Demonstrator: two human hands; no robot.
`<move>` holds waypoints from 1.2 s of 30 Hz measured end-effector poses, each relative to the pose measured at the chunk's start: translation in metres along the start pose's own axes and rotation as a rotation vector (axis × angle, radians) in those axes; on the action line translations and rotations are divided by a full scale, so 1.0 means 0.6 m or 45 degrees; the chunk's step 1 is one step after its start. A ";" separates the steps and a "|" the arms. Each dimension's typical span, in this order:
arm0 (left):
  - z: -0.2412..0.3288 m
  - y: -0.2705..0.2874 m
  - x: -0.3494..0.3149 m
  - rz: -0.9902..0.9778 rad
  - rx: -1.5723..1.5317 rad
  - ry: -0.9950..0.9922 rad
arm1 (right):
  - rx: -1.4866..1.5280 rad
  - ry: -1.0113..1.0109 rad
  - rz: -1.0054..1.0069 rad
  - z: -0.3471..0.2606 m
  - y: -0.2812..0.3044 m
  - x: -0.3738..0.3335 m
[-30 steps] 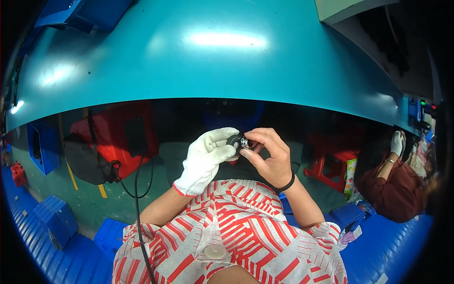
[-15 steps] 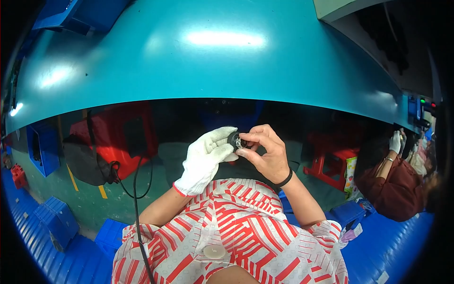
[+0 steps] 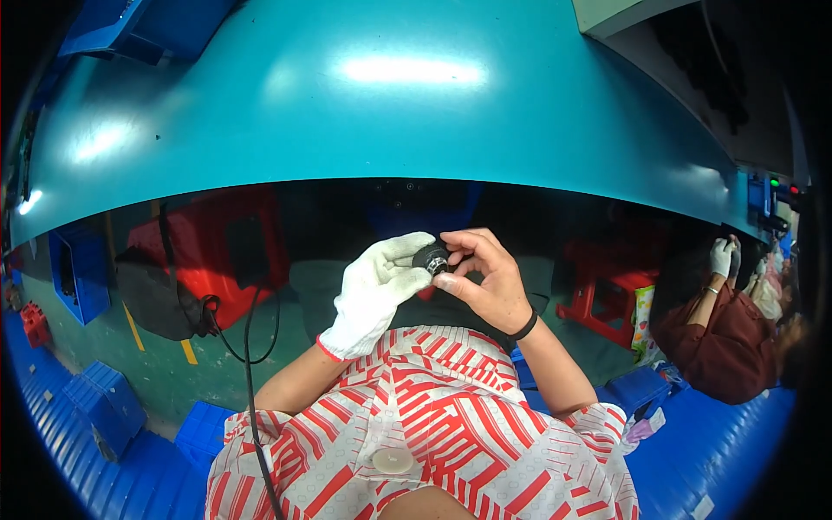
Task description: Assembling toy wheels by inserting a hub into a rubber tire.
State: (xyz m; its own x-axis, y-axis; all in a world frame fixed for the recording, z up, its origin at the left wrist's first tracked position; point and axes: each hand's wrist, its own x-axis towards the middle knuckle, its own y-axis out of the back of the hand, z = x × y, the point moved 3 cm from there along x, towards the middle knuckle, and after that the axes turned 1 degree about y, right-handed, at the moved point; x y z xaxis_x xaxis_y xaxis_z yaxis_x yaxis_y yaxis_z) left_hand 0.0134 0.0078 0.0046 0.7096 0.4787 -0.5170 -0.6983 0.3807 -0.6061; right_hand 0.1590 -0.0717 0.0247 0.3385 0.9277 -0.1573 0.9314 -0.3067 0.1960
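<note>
My left hand (image 3: 371,290), in a white knit glove, grips a small black round part (image 3: 431,257) between thumb and fingers. A shiny, silvery ringed section shows on the side of the part that faces right. My bare right hand (image 3: 487,282), with a black band at the wrist, is right beside it. Its thumb tip is at the part's lower edge, and the index finger is raised above it, apart from the thumb. The other right fingers are half curled near the ringed side. Both hands are above my lap, just short of the table edge.
A teal table (image 3: 347,121) curves across in front, with a blue bin (image 3: 147,30) at its far left. Red stools (image 3: 208,251) stand below. A black cable (image 3: 250,381) hangs by my left arm. A co-worker in a dark red top (image 3: 724,347) sits at the right.
My right index finger has lifted off the round part, and the right-hand grip has opened. The part has tilted slightly in my left hand, which stays in place.
</note>
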 end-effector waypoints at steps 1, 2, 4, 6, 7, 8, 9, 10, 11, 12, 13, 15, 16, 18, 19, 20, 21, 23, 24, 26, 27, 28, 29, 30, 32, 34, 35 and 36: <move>0.000 -0.002 0.000 -0.004 0.021 -0.043 | 0.008 -0.048 -0.037 0.004 -0.001 0.000; 0.001 -0.003 -0.001 -0.008 0.041 -0.087 | 0.009 -0.048 -0.038 0.004 0.000 0.001; -0.001 -0.005 -0.006 0.007 0.102 -0.099 | 0.019 -0.187 -0.167 0.008 -0.004 0.003; -0.003 -0.006 -0.007 0.022 0.164 -0.111 | -0.024 -0.167 -0.212 0.007 -0.007 0.003; -0.005 -0.006 -0.007 0.033 0.191 -0.138 | -0.186 -0.088 -0.205 0.004 -0.010 0.002; -0.005 -0.005 -0.007 0.045 0.218 -0.166 | -0.347 -0.009 -0.198 0.000 -0.014 0.002; -0.004 -0.005 -0.005 0.045 0.218 -0.165 | -0.447 0.139 -0.154 -0.002 -0.019 0.002; -0.002 -0.004 -0.002 0.049 0.298 -0.115 | -0.447 0.138 -0.154 0.000 -0.020 0.003; -0.002 -0.003 0.000 0.053 0.377 -0.063 | -0.495 0.196 -0.161 0.000 -0.021 0.003; 0.000 0.000 0.003 0.054 0.377 -0.063 | -0.542 0.255 -0.168 0.000 -0.024 0.003; 0.000 0.004 0.005 0.076 0.406 -0.045 | -0.581 0.281 -0.145 0.005 -0.029 0.001; -0.001 0.008 0.011 0.170 0.513 -0.078 | -0.622 0.318 -0.100 0.009 -0.033 0.005; -0.001 0.006 0.013 0.170 0.515 -0.080 | -0.664 0.356 -0.054 0.008 -0.034 0.007; -0.001 0.007 0.017 0.198 0.574 -0.102 | -0.669 0.359 -0.035 0.009 -0.035 0.010; -0.002 0.008 0.018 0.196 0.574 -0.102 | -0.674 0.359 -0.018 0.009 -0.034 0.011; -0.003 0.009 0.019 0.181 0.504 -0.107 | -0.676 0.358 -0.016 0.010 -0.034 0.012; -0.005 0.010 0.020 0.167 0.434 -0.112 | -0.648 0.365 -0.014 0.010 -0.031 0.012; -0.012 0.016 0.022 0.161 0.527 -0.116 | -0.621 0.369 -0.011 0.010 -0.026 0.014; -0.013 0.017 0.022 0.158 0.622 -0.120 | -0.739 0.454 -0.024 0.006 -0.025 0.018; -0.005 0.013 0.022 0.190 0.787 -0.135 | -0.876 0.506 -0.058 0.007 -0.028 0.018; 0.000 0.011 0.022 0.219 0.950 -0.149 | -0.877 0.505 -0.056 0.008 -0.031 0.015; 0.002 0.010 0.023 0.217 0.951 -0.148 | -0.850 0.473 -0.050 0.010 -0.033 0.013; 0.006 0.007 0.022 0.230 1.024 -0.239 | -0.823 0.442 -0.044 0.011 -0.035 0.012; 0.011 0.005 0.023 0.243 1.097 -0.333 | -0.822 0.442 -0.042 0.011 -0.036 0.014; 0.008 0.010 0.026 0.246 1.050 -0.279 | -0.728 0.387 -0.013 0.012 -0.037 0.017; -0.004 0.015 0.030 0.253 0.634 -0.089 | -0.565 0.272 0.028 0.016 -0.037 0.013; -0.005 0.013 0.030 0.253 0.634 -0.088 | -0.402 0.158 0.067 0.020 -0.035 0.011; -0.009 0.009 0.030 0.216 0.512 -0.060 | -0.322 0.134 0.131 0.019 -0.032 0.010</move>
State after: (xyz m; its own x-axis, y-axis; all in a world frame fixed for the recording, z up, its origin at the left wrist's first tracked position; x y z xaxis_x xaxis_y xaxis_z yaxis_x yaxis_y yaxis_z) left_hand 0.0228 0.0144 -0.0113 0.5834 0.5927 -0.5553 -0.7919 0.5671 -0.2266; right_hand 0.1447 -0.0629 0.0088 0.4016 0.9155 -0.0250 0.8254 -0.3499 0.4431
